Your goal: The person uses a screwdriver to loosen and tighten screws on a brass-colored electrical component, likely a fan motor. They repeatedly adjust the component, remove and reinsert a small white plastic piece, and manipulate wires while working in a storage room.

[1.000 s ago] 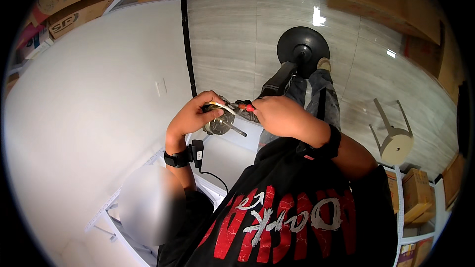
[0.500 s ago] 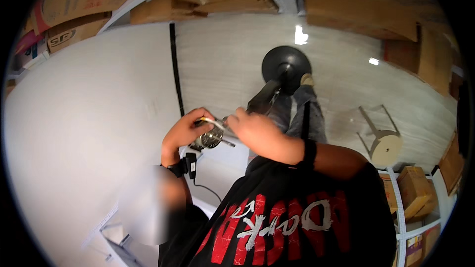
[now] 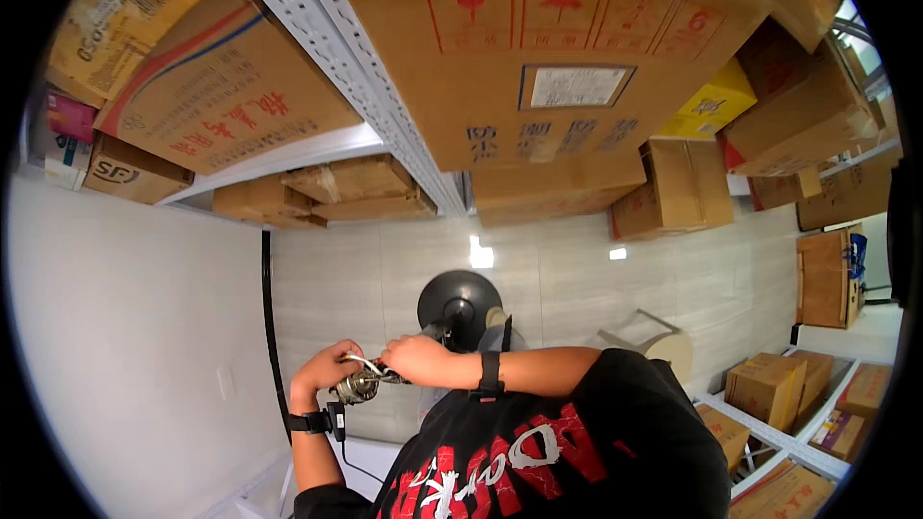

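Note:
My left hand [image 3: 325, 367] is closed, its fingertips pinching a white wire [image 3: 364, 362]. Just under those fingers sits a bare, round metal motor [image 3: 357, 387] with a shaft. To its right my right hand [image 3: 415, 361] is closed with the knuckles up; its fingers cover what it grips, close to the wires and a small red part [image 3: 379, 360]. Beyond the hands stands a black round base [image 3: 462, 296], and a dark pole [image 3: 435, 331] leans from it toward the motor. A black strap with a small cabled box [image 3: 336, 420] is on my left wrist.
A white wall [image 3: 144, 327] rises close on my left. Metal shelving [image 3: 356, 58] with cardboard boxes [image 3: 538, 58] spans the far side. A beige stool [image 3: 670, 350] stands on the tiled floor [image 3: 567, 279] to the right. More boxed shelves [image 3: 784, 442] fill the near right.
My view has tilted up, bringing more of the far shelves and boxes into sight. Both hands appear lower and farther left in the picture and stay at the motor and wires.

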### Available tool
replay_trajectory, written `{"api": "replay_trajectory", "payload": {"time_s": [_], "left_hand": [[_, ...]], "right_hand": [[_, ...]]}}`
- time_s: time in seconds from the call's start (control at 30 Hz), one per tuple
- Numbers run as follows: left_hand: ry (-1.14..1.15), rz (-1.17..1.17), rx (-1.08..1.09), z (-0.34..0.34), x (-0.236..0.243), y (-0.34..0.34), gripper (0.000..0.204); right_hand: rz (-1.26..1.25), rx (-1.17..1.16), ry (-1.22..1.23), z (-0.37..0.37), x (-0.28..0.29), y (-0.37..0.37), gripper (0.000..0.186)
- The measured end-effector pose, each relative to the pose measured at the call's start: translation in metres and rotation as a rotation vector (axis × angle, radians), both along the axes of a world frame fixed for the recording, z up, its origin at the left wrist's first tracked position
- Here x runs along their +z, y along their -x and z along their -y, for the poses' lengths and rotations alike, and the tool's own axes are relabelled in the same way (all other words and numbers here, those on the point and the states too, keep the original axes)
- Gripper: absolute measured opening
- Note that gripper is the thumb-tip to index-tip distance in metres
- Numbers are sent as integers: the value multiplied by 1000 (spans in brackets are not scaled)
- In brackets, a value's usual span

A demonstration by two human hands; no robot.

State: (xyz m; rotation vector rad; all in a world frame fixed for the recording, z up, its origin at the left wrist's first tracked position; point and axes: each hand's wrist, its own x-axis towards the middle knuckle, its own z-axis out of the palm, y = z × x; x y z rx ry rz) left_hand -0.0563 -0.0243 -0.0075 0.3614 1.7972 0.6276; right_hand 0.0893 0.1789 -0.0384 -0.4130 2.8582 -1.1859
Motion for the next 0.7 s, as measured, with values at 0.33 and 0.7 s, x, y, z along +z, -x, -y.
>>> {"api": "replay_trajectory", "payload": {"time_s": [0.33,0.7], "left_hand": [[101,-54,-43,-15,23,-3,18],[40,-12,6,0,7,4,24]], "right_hand": [[56,90,-77,-10,4,6,11],[-59,109,-93,-11,3,6,12]]}}
